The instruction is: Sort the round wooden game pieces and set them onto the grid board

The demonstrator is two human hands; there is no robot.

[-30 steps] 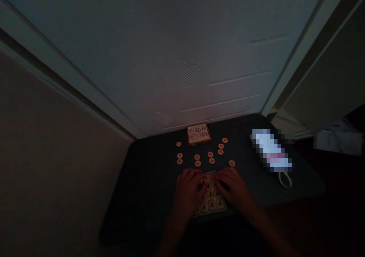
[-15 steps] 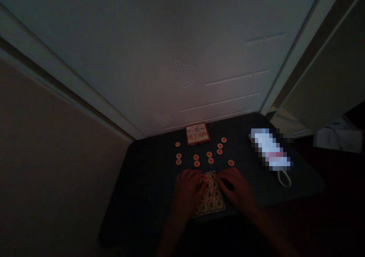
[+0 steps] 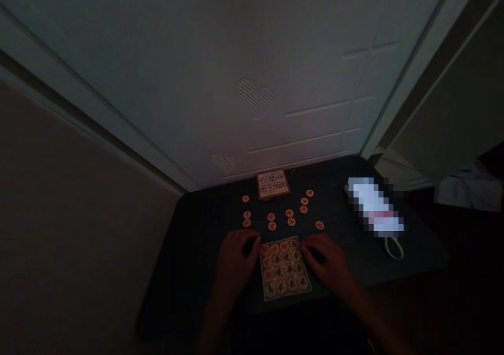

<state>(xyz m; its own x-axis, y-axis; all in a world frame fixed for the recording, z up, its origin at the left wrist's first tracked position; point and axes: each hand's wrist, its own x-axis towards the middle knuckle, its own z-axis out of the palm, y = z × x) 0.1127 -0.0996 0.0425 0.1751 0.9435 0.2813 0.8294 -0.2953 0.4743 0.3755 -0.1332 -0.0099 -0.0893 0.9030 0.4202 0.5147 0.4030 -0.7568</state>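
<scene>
A square tray (image 3: 285, 295) with a pale edge lies near the table's front edge, filled with rows of round chess pieces, red-marked at the upper left and dark-marked elsewhere. My left hand (image 3: 241, 252) rests beside its upper left corner, thumb and fingers curled together; whether anything small is between them is too dark to tell. At the upper right corner is my right hand (image 3: 325, 258), its thumb and fingertips close together at the tray's edge. Beyond the hands, several loose red-marked pieces (image 3: 272, 226) lie scattered on the dark table.
A red-edged box (image 3: 273, 185) stands at the back of the table (image 3: 197, 223) against a white panel with heart patterns. On the right lies a bright, pixelated object (image 3: 374, 208) with a white loop (image 3: 394, 248). Light cloth (image 3: 468, 187) shows at the far right.
My left hand has moved left off the tray, uncovering its left columns of pieces. My right hand has stayed at the upper right corner.
</scene>
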